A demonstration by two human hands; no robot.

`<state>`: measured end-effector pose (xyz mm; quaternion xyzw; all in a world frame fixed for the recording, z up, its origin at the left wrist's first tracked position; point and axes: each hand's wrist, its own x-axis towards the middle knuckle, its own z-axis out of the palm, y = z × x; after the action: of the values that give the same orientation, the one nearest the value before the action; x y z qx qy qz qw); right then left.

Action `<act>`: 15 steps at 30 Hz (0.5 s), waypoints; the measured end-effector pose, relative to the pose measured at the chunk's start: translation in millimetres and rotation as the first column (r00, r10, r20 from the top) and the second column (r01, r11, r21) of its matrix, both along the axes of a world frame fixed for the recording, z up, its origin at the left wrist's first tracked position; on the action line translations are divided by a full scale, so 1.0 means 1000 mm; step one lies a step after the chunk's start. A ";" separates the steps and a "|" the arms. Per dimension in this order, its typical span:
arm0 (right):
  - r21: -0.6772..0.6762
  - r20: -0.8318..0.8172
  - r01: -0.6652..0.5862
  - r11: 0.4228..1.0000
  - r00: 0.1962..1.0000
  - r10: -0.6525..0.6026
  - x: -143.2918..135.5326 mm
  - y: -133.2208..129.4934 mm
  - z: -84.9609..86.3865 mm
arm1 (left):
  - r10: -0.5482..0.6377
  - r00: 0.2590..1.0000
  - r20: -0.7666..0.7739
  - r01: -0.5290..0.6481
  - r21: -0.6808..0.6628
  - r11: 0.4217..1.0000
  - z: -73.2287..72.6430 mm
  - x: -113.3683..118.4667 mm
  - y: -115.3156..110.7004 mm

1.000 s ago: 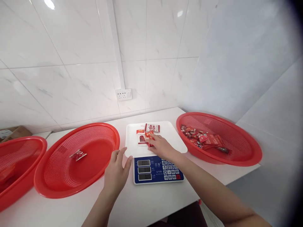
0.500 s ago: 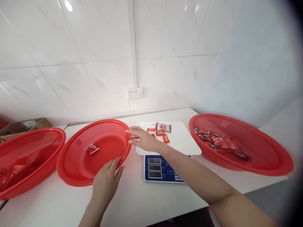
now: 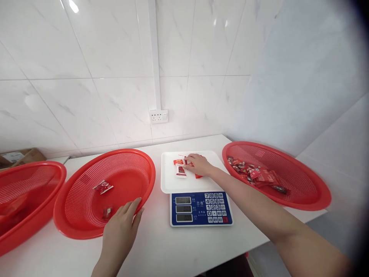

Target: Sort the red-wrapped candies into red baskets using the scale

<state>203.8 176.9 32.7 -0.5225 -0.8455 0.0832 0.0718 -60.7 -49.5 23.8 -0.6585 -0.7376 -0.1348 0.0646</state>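
My left hand is closed over the near right rim of the middle red plastic basket, fingers inside and thumb outside. Inside it lie a red-and-white snack packet and a small clear-and-red packet, partly hidden by the hand. Over the white pan of a digital scale, my right hand reaches onto several small snack packets with its fingers and thumb apart. A white packet with a dark red print and a red packet show beside its fingertips; others are partly covered.
The scale's blue keypad panel faces me. A right-hand red basket holds a heap of mixed snack packets. Another red basket stands at far left, before a cardboard box. A wall socket is behind.
My right hand has moved from the middle basket's right edge to the packets on the scale. A second small packet now shows in that basket. My left hand stays at the rim.
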 end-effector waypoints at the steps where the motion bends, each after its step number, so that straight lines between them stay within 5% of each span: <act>1: 0.017 -0.022 0.002 1.000 1.000 -0.001 0.000 -0.001 0.000 | -0.003 1.000 -0.005 0.003 0.002 1.000 0.000 0.000 0.000; 9: -0.057 -0.435 0.206 0.977 0.875 -0.210 0.009 0.009 0.004 | 0.004 1.000 -0.028 -0.004 -0.001 1.000 0.003 0.002 0.000; 15: -0.196 -0.662 0.237 0.951 0.683 -0.307 -0.008 0.013 0.023 | -0.019 0.999 -0.041 0.021 0.036 0.999 0.000 0.001 0.000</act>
<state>196.0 190.3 55.3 -0.5769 -0.6667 0.2986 0.3655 -59.5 -49.0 23.8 -0.6671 -0.7269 -0.1356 0.0901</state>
